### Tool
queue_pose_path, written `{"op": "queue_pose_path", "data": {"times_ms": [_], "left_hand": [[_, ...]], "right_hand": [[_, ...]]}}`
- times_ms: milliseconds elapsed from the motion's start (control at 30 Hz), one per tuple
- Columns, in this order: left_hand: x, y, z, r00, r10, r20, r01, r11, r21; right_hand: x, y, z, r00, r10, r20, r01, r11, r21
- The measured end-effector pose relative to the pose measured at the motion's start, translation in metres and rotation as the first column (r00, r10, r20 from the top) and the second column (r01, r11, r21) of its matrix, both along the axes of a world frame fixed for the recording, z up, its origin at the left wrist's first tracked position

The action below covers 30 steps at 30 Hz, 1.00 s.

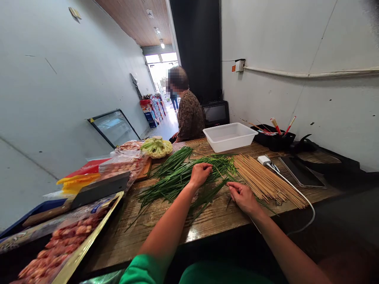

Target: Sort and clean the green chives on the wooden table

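My right hand (242, 196) is closed with its fingertips round a thin bamboo skewer (220, 174), which slants up and left towards my other hand. Long flat green chive leaves (211, 196) reach from beside its fingertips down over the table; whether they are on the skewer I cannot tell. My left hand (201, 174) is pinched shut above the heap of chives (173, 177), and what lies between its fingertips is hidden. Just right of the chives, many loose bamboo skewers (266, 177) lie side by side on the wooden table (133, 232).
A white plastic tub (230, 138) stands at the back, beside a black basket (274, 140) with sticks. Right are a charger (264, 160) and a tablet (302, 171). Left are cauliflower (156, 148), a cleaver (100, 191) and meat skewers (62, 244). A person (191, 114) sits beyond the table.
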<state>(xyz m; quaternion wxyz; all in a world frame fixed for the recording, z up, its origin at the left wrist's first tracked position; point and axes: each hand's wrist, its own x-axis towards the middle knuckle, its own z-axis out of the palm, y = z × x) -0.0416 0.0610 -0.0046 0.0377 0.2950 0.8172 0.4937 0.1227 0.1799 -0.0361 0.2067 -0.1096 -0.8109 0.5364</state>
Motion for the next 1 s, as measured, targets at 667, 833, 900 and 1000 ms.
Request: {"op": "queue_pose_path", "data": {"times_ms": [667,833,900,1000], "left_hand": [[0.007,-0.003,0.009,0.997,0.000,-0.073,-0.002,0.999,-0.032],[0.011,-0.002,0.009,0.996,-0.052,-0.074,0.049,0.998,-0.045],[0.013,-0.001,0.007,0.990,-0.126,-0.057,0.123,0.991,-0.042],[0.021,0.001,0.004,0.946,-0.324,-0.026,0.323,0.945,-0.057]], "right_hand": [[-0.001,0.000,-0.002,1.000,-0.014,0.007,0.014,1.000,0.003],[-0.002,0.002,-0.004,1.000,-0.029,-0.004,0.029,1.000,0.013],[-0.002,0.003,-0.006,0.999,-0.044,-0.017,0.043,0.999,-0.011],[-0.004,0.005,-0.011,0.998,-0.059,-0.018,0.058,0.996,-0.061]]}}
